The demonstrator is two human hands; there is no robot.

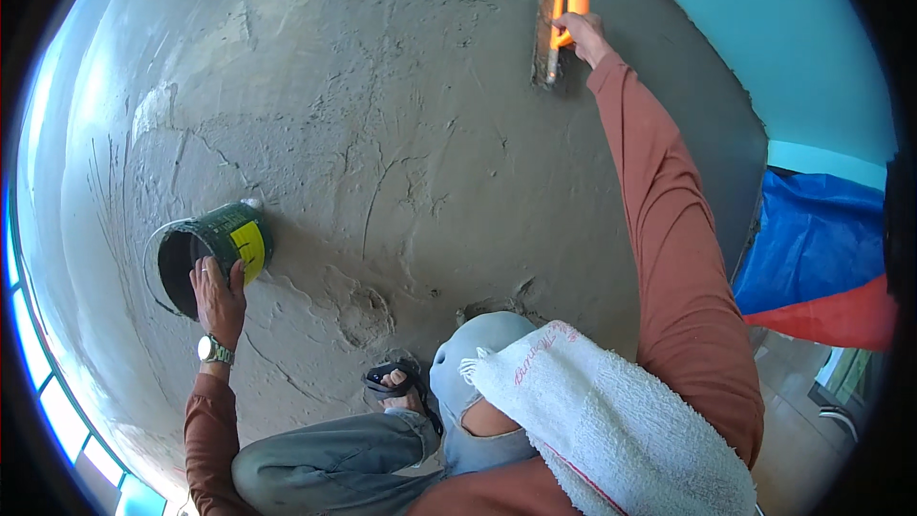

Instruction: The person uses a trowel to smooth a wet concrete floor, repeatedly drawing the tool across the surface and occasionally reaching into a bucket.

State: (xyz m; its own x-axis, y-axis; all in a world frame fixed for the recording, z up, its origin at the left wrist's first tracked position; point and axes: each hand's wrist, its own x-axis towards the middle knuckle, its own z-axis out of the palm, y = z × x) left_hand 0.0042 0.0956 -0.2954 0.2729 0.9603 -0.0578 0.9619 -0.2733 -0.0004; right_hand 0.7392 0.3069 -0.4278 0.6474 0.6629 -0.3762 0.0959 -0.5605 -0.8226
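Observation:
My right hand (585, 36) is stretched far forward and wraps round the orange handle of a plastering trowel (545, 33). The trowel's long, mortar-smeared blade lies against the wet grey mortar (430, 143). On the left, my left hand (221, 301) grips the rim of a dark green bucket (215, 229) with a yellow label. Its fingertips reach over the rim at the opening and the thumb lies along the outer wall. The bucket is tilted, its mouth facing left and toward me; its inside is too dark to make out.
A turquoise wall (764, 29) borders the mortar at the right. Blue sheeting (812, 229) and a red sheet (831, 311) lie beside its lower right edge. My sandalled foot (399, 382) stands on the mortar near footprints. A white towel (611, 420) drapes over my leg.

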